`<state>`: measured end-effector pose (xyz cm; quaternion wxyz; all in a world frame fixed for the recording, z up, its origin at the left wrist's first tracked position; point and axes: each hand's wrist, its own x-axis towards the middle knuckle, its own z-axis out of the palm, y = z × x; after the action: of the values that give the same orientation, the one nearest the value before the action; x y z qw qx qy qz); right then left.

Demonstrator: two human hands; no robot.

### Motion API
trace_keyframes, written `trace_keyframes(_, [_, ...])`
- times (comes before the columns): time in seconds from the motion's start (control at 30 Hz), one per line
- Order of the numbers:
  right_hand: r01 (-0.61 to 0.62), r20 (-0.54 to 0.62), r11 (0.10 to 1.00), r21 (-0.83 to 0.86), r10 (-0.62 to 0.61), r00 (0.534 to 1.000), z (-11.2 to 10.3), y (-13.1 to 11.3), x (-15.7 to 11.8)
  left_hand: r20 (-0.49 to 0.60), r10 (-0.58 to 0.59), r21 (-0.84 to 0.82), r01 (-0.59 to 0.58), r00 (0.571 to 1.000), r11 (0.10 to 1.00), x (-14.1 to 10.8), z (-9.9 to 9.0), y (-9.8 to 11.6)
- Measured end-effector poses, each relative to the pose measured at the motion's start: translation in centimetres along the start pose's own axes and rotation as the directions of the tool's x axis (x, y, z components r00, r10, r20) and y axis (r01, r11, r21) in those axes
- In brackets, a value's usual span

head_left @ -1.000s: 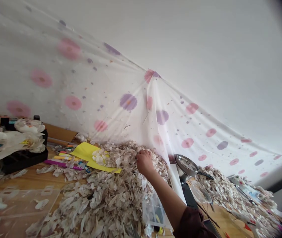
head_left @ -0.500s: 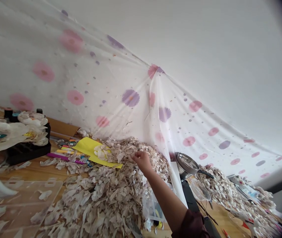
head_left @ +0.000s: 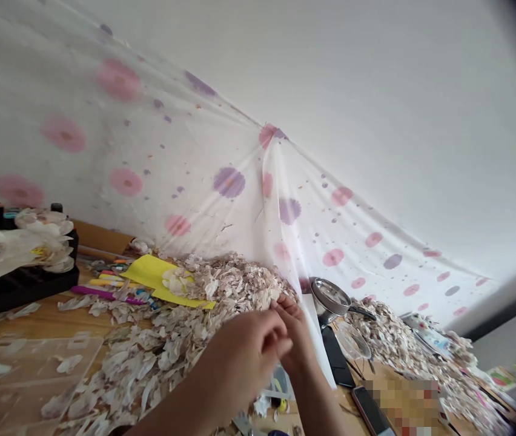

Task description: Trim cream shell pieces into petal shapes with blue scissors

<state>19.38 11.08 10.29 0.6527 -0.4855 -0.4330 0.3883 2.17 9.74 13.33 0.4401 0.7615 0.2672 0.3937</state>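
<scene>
My left hand (head_left: 244, 351) is closed, its fingers curled in front of my right hand, over the big heap of dry, pale petals (head_left: 171, 351). What it holds, if anything, is hidden. Beyond it, my right hand (head_left: 295, 330) has thumb and fingertips pinched together at the heap's right side; a pale petal seems to be between them. The two hands overlap in the view. A yellow sheet (head_left: 149, 275) with pale petals on it lies behind the heap.
At the left are white flowers (head_left: 44, 233) on a black box, markers (head_left: 103, 293) and a clear plastic tray (head_left: 31, 363). Rightward are a metal strainer (head_left: 330, 295), a phone (head_left: 371, 412) and another petal heap (head_left: 421, 351). A flowered plastic sheet (head_left: 185, 157) hangs behind.
My left hand has come into view from below. My right hand has moved right and slightly down. The view has shifted, showing a phone at the lower right.
</scene>
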Motion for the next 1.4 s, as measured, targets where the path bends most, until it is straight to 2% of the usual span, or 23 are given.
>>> trace_keyframes(0.1, [0.076,-0.051,0.995,0.072,-0.072,0.996,0.2,-1.4,-2.5,-0.11,-0.115,-0.122,0.101,0.987,0.987,2.3,-0.6,-0.7])
trace_keyframes(0.13, [0.094,-0.056,0.992,0.08,-0.089,0.994,0.2,-1.6,-3.1,-0.104,-0.152,-0.185,0.131,0.983,0.974,2.7,-0.6,-1.1])
trace_keyframes(0.33, [0.117,-0.062,0.99,0.074,-0.112,0.992,-0.3,-1.0,-4.6,0.109,-0.245,-0.523,0.265,0.963,0.81,3.0,1.5,-2.9])
trace_keyframes(0.43, [0.124,-0.061,0.99,0.062,-0.12,0.991,-0.7,-0.6,-4.8,0.135,-0.267,-0.607,0.293,0.954,0.738,2.9,2.2,-2.7])
trace_keyframes(0.67, [0.138,-0.062,0.99,0.037,-0.136,0.989,-0.9,-1.3,-5.3,0.161,-0.343,-0.68,0.355,0.926,0.642,2.6,2.6,-2.5])
trace_keyframes(0.93, [0.132,-0.117,0.987,-0.095,-0.143,0.983,-1.1,-1.7,-5.6,0.123,-0.317,-0.679,0.313,0.94,0.664,2.3,3.2,-2.3])
trace_keyframes(1.03, [0.165,-0.137,0.975,-0.147,-0.186,0.973,-1.0,-1.7,-5.7,0.092,-0.342,-0.699,0.305,0.935,0.646,2.3,3.5,-2.4])
trace_keyframes(1.23, [0.264,-0.155,0.933,-0.247,-0.306,0.939,-0.7,-1.7,-5.8,0.072,-0.417,-0.778,0.312,0.906,0.545,2.4,3.9,-2.1])
trace_keyframes(1.33, [0.311,-0.178,0.912,-0.267,-0.364,0.914,-0.8,-1.6,-6.1,0.047,-0.43,-0.782,0.301,0.902,0.545,2.4,4.2,-2.3])
trace_keyframes(1.4, [0.338,-0.208,0.904,-0.263,-0.395,0.895,-0.9,-1.7,-6.3,0.002,-0.443,-0.753,0.293,0.897,0.589,2.6,4.3,-2.9])
